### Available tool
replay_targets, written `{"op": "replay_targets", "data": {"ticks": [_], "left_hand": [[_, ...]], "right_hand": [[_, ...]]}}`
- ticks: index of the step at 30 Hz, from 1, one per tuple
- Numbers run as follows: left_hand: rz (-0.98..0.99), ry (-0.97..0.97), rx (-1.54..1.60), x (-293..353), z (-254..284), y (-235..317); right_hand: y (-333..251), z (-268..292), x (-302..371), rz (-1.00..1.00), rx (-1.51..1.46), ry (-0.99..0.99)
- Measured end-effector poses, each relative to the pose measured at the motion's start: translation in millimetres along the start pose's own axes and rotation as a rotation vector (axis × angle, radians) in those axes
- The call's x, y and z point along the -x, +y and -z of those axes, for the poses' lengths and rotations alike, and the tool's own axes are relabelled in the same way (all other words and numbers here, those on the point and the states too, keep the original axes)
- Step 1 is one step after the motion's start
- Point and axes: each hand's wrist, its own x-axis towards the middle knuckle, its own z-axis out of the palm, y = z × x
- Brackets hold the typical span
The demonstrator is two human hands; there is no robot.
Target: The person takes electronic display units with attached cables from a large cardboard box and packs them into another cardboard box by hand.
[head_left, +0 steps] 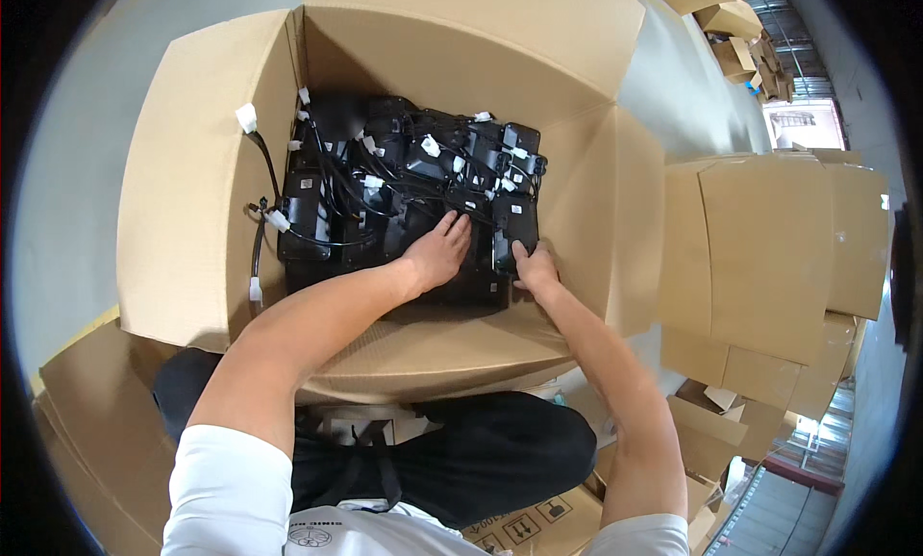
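Down inside the large open brown cardboard box (192, 171), packed black plastic power adapters with looped black cables and white tags (404, 186) fill the floor of the box, stacked close and touching one another. One black cable with a white connector (248, 118) trails out over the left flap.

Your left hand (437, 253) lies on top of the near row of adapters, palm down, fingers spread and flat, pressing on the black casings rather than wrapped around any one. Your right hand (535, 265) sits at the near right corner of the pile, just beside the box's right wall; its fingers curl against the side of an upright black adapter unit (514, 227), touching it. Whether they fully grip it, you cannot tell: the fingertips are hidden behind the unit.

Both forearms reach in over the near flap. White short sleeves, dark trousers; your legs are folded under the box's near edge.

Right of the box: stacked plain brown cartons (769, 239), close beside the open right flap. Farther off, upper right, more loose cartons (726, 22) on a grey floor. Flattened cardboard (82, 402) lies lower left.
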Motion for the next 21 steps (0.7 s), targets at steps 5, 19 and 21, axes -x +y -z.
{"op": "replay_targets", "data": {"ticks": [5,19,21], "left_hand": [[0.038,-0.004,0.019,6,-11,1],[-0.038,-0.353,0.625,-34,67,-36],[0.193,-0.023,0.671,-59,59,-37]], "right_hand": [[-12,-13,28,0.227,0.540,0.164],[-21,-12,-1,0.675,1.594,0.421],[-28,-14,1,0.681,1.620,0.370]]}}
